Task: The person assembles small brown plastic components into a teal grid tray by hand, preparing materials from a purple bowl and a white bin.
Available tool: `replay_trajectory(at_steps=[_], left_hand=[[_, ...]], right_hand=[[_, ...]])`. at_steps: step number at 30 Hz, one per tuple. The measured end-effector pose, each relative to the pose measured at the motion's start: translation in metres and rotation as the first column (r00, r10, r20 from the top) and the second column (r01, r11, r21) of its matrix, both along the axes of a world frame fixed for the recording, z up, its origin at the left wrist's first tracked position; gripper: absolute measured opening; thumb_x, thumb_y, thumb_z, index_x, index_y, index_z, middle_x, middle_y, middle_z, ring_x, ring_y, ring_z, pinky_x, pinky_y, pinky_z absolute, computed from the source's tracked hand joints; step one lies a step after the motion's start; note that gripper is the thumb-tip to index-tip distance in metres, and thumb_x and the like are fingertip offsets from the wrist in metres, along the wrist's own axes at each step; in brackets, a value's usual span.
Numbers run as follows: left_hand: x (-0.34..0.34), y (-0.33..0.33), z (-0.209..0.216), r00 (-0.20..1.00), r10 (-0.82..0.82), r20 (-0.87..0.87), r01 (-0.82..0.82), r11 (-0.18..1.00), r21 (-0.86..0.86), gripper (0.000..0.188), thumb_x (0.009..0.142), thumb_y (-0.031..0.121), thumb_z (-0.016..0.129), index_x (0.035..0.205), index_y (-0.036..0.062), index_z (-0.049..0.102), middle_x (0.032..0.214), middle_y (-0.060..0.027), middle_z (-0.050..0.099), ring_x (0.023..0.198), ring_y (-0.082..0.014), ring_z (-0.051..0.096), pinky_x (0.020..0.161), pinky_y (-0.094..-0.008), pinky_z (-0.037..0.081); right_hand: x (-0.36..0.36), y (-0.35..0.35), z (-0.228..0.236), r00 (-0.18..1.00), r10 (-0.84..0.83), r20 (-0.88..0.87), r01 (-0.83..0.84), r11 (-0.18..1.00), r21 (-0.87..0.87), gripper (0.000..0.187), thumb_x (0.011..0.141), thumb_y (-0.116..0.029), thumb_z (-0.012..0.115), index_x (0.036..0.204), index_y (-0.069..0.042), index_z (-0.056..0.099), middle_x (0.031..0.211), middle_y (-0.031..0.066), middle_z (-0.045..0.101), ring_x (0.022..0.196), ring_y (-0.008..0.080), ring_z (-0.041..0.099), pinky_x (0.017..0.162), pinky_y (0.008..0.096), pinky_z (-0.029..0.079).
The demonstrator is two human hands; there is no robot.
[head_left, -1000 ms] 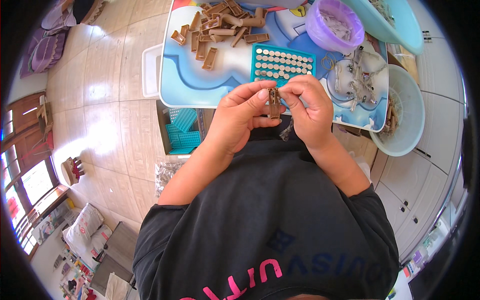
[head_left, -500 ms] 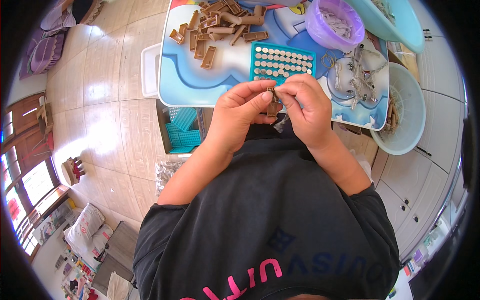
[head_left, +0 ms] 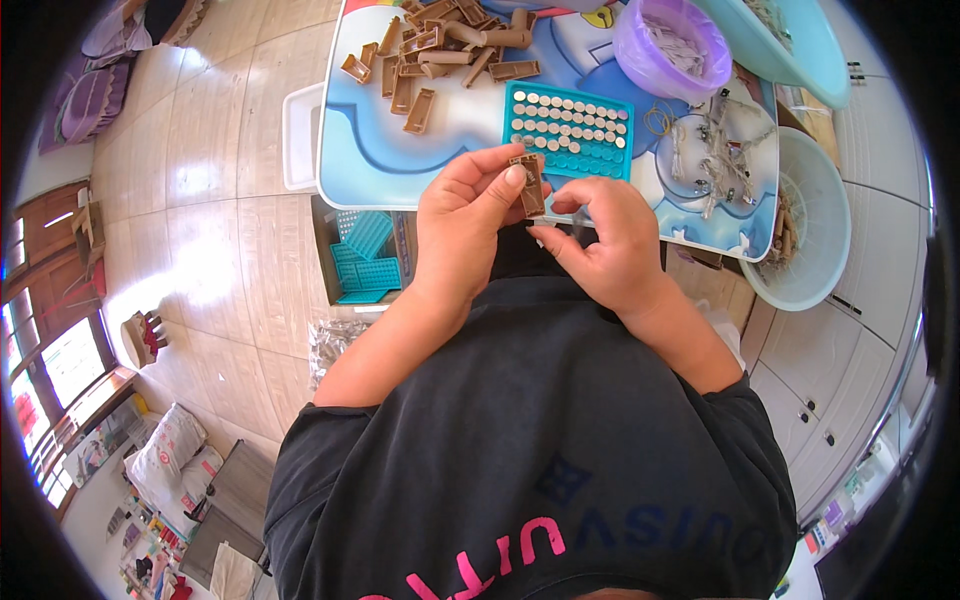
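Observation:
My left hand (head_left: 462, 215) pinches a small brown plastic case (head_left: 529, 188) between thumb and fingers, tilted, its hollow side partly showing. Just right of the case is my right hand (head_left: 610, 225), thumb and index finger apart, with nothing plainly held between them. Beyond both hands lies a teal tray (head_left: 628, 140) with rows of small round silver discs (head_left: 566, 130) that look like button cells; several pockets on its near side hold none. A pile of similar brown cases (head_left: 440, 55) is spread over the far left of the table.
The table (head_left: 400, 190) has a blue-and-white printed top. On its right lie bundles of thin wires (head_left: 725, 150), near a purple-lined tub (head_left: 720, 60). Pale basins (head_left: 835, 230) stand along the right side. At lower left, a box holds more teal trays (head_left: 370, 275).
My right hand has come away from the case, its fingers parting and moving slightly down. My left hand has shifted a little left and tilted the case.

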State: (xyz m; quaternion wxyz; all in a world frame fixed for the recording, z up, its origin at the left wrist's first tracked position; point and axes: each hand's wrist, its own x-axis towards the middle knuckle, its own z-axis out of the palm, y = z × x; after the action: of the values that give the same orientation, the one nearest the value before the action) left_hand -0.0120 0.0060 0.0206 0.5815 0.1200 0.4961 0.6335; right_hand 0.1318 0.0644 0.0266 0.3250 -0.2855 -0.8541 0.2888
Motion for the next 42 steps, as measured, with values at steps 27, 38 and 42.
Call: replay_trajectory(at_steps=[27, 38, 42], left_hand=[[0.003, -0.005, -0.008, 0.996, -0.014, -0.093, 0.013, 1.0, -0.013, 0.024, 0.09, 0.007, 0.054, 0.112, -0.003, 0.055, 0.104, -0.0148, 0.063, 0.092, -0.02, 0.063, 0.076, -0.0307, 0.054], [0.006, -0.01, -0.011, 0.996, -0.084, -0.019, 0.084, 0.996, -0.006, 0.025, 0.09, 0.006, 0.055, 0.113, -0.0009, 0.057, 0.099, -0.0075, 0.064, 0.085, -0.0101, 0.06, 0.075, -0.0238, 0.049], [0.007, -0.013, -0.015, 0.991, -0.131, 0.007, 0.131, 0.991, -0.015, 0.027, 0.089, 0.006, 0.055, 0.115, -0.003, 0.056, 0.099, -0.0094, 0.064, 0.086, -0.0133, 0.061, 0.079, -0.0256, 0.05]], right_hand=[[0.001, -0.005, -0.004, 0.997, 0.074, -0.006, -0.074, 0.995, -0.064, 0.024, 0.072, -0.009, 0.07, 0.093, -0.008, 0.059, 0.067, 0.0062, 0.056, 0.06, 0.0248, 0.054, 0.056, 0.0364, 0.039], [-0.003, 0.0, -0.015, 0.993, -0.066, -0.1, 0.052, 0.989, -0.14, 0.012, 0.076, -0.008, 0.068, 0.086, -0.006, 0.061, 0.068, 0.0079, 0.058, 0.06, 0.0244, 0.055, 0.055, 0.0335, 0.042], [-0.002, 0.002, -0.024, 0.987, -0.12, -0.111, 0.069, 0.92, -0.386, 0.008, 0.078, -0.007, 0.066, 0.083, -0.004, 0.061, 0.07, 0.0091, 0.059, 0.063, 0.0242, 0.057, 0.057, 0.0302, 0.044]])
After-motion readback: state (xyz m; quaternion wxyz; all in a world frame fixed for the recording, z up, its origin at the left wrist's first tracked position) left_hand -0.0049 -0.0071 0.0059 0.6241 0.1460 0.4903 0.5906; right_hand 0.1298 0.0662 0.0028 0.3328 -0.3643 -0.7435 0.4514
